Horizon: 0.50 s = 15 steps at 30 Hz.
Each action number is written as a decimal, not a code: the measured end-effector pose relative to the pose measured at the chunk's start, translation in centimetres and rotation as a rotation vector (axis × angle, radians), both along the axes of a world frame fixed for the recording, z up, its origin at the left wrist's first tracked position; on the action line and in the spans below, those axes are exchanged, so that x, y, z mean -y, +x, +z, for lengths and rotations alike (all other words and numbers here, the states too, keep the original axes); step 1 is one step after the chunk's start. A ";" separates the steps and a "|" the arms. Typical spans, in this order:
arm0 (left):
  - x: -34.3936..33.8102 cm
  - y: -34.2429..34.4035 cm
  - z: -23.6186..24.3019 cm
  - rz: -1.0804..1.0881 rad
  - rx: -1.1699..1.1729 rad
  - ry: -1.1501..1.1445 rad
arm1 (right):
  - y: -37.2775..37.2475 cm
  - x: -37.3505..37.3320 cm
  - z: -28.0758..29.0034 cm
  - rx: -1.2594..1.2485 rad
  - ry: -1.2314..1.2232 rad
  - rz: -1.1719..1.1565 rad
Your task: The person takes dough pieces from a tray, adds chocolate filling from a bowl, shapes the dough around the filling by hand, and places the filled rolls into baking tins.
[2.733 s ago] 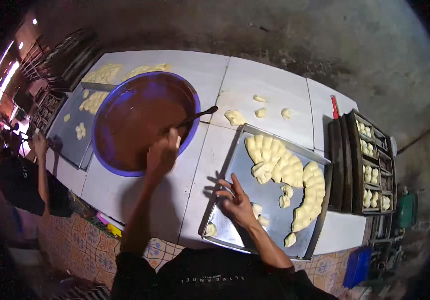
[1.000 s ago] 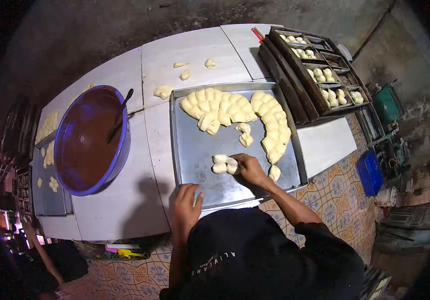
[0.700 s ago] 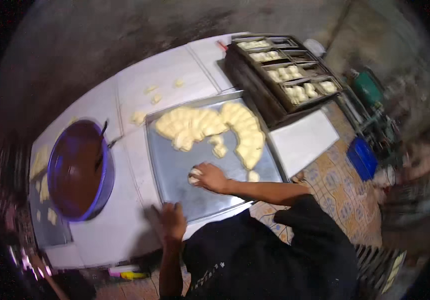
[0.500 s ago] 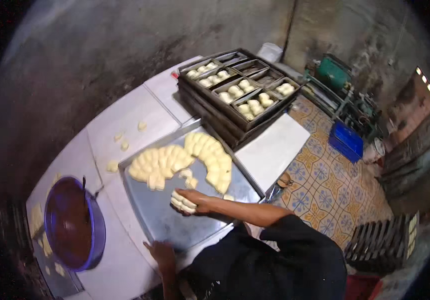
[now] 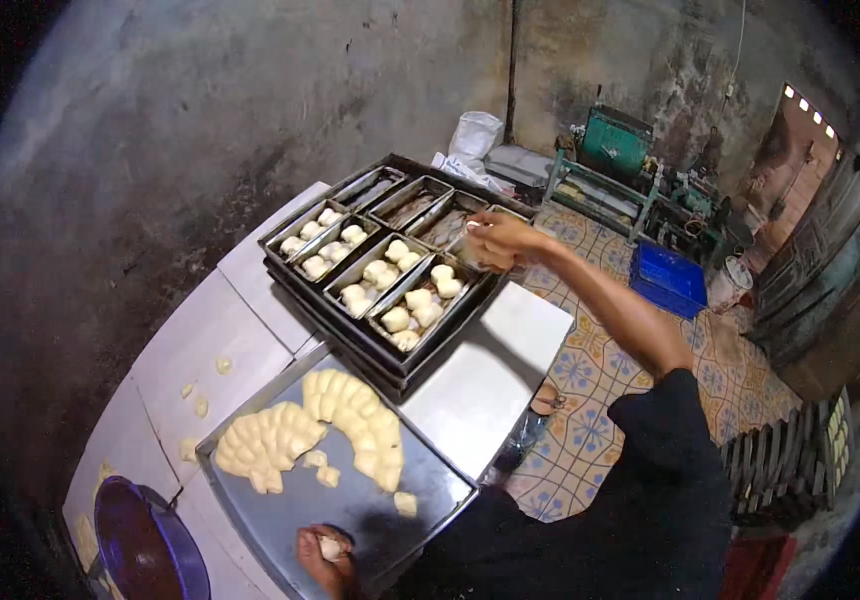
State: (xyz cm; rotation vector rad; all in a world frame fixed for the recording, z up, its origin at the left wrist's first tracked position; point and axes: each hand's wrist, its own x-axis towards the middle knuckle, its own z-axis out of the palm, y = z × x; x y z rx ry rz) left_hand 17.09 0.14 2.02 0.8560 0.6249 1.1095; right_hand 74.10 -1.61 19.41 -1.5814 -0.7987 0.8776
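Observation:
My right hand (image 5: pixel 500 242) is stretched out over the far right end of the dark metal loaf pans (image 5: pixel 408 200), its fingers pinched, with a small pale bit of dough (image 5: pixel 472 226) showing at their tips. The hand partly hides the pan beneath it. Several loaf pans hold rounded dough pieces (image 5: pixel 420 308). Close to me, my left hand (image 5: pixel 326 562) is closed around a pale dough piece (image 5: pixel 331 548) over the near part of a grey metal tray (image 5: pixel 300 512). Two clusters of yellowish dough pieces (image 5: pixel 268 440) and a few loose bits lie on that tray.
A purple basin (image 5: pixel 195 560) stands at the lower left. Small dough scraps (image 5: pixel 201 406) lie on the white tiled table (image 5: pixel 190 340). Beyond the table are a blue crate (image 5: pixel 668 280), a green machine (image 5: pixel 618 140) and a slatted dark stack (image 5: pixel 780 460) on the patterned floor.
My right hand has moved from the tray up and right to the loaf pans. The left hand, earlier empty near the tray edge, now holds a dough piece. The view has shifted.

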 end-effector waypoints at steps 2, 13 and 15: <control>0.2 3.2 -0.4 -0.136 -0.072 -0.096 | 6.2 -1.6 -1.5 -0.006 -0.165 0.119; 2.0 8.6 -4.4 0.222 -0.065 -0.211 | 12.3 -7.8 -2.7 0.049 -0.639 0.478; 2.3 10.6 -2.1 0.236 -0.115 -0.196 | 15.3 -8.6 -3.5 -0.340 -0.363 0.462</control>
